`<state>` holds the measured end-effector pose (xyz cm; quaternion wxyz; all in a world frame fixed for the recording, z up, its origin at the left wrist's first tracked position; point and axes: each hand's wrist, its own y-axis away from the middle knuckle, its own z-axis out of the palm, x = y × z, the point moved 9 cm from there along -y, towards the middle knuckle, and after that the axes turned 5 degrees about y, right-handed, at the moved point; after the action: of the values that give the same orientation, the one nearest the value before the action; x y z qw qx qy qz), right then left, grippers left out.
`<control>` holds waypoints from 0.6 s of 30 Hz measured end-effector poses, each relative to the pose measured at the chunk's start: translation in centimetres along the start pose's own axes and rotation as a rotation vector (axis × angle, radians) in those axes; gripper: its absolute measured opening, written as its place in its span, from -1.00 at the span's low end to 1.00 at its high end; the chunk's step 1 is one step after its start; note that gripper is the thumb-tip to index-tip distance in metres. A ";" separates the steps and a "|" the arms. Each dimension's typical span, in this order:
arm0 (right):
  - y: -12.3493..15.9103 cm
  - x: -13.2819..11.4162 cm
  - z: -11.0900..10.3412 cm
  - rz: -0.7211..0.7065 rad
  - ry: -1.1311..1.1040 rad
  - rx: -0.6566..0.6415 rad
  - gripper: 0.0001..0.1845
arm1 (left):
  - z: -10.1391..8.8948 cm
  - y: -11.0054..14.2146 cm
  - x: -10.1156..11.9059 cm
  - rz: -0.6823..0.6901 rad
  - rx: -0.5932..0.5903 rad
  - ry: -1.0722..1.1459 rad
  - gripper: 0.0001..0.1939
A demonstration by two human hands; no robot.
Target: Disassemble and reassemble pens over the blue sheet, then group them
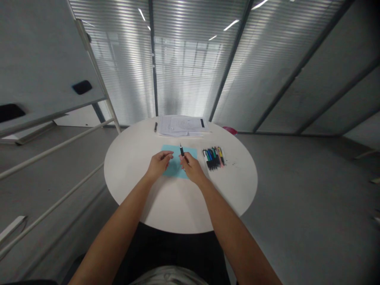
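My right hand [191, 166] is closed around a dark pen [182, 150] whose thin point sticks upward. My left hand [158, 164] is a short gap to the left, thumb and fingers pinched together. Whatever small thing may be between those fingertips is too small to make out. Beneath both hands lies a light blue sheet [175, 171] on the white round table [178, 206]. To the right of my right hand, several pens and markers [213, 157] in various colours lie side by side, seemingly in a clear tray.
Printed papers [182, 126] are stacked at the table's far side, with a dark pen [156, 127] left of them. A whiteboard [44, 59] on a white metal frame [59, 148] stands at left. Behind the table are glass panels with blinds [187, 71].
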<state>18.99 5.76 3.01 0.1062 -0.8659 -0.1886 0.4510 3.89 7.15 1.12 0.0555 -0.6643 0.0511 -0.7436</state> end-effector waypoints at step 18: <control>0.4 -1.1 0.5 -0.100 0.130 -0.060 -0.79 | -0.7 -0.1 -0.1 -0.115 0.035 0.637 -0.71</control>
<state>18.13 4.94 3.38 0.1144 -0.8856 -0.2377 0.3822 3.25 7.28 0.99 0.0062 -0.3987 0.0153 -0.9169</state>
